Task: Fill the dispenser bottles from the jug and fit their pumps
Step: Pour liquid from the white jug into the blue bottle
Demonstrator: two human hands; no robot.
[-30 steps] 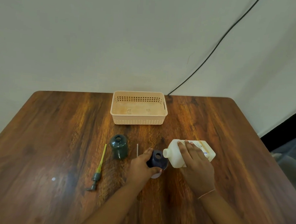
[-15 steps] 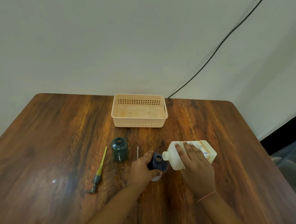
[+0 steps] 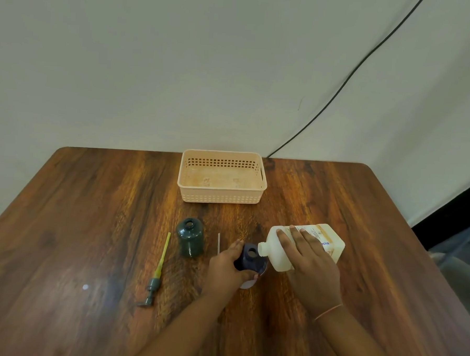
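Both hands busy: left hand fingers curl round the navy bottle, right hand fingers grip the tilted jug at its 3 o'clock, so I'd keep them lined up and tip slow.

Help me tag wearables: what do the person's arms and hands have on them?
No sleeves or gloves show on the left hand or the right hand; both arms are uncovered. A thin pinkish bracelet circles the right wrist.
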